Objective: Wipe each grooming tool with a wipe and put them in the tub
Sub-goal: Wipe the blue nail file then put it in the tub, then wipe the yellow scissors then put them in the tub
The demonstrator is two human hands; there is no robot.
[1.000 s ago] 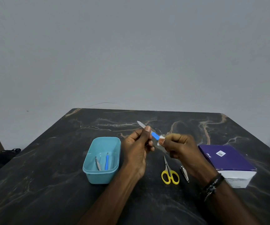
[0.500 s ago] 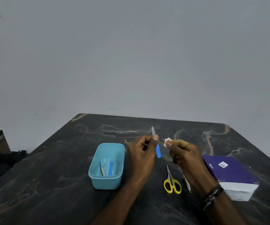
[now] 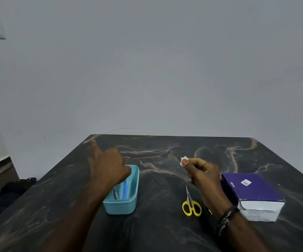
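Left hand (image 3: pixel 110 166) sat over the tub (image 3: pixel 128 206) at 9 o'clock, fingers hidden, grip unclear. Right hand (image 3: pixel 201 171) pinched the wipe (image 3: pixel 184 160). Scissors (image 3: pixel 190 204) lay just below it at 6, long axis running 12–6; right hand was nearer.

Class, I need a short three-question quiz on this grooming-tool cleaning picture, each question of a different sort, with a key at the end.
1. True or false: the scissors already lie inside the tub.
2. Multiple choice: what does the right hand pinch? A) the wipe B) a comb C) a nail clipper
3. Fill in: the left hand is over the far end of the ____.

Key
1. False: they lie on the table, between the tub and the purple box.
2. A.
3. Tub.
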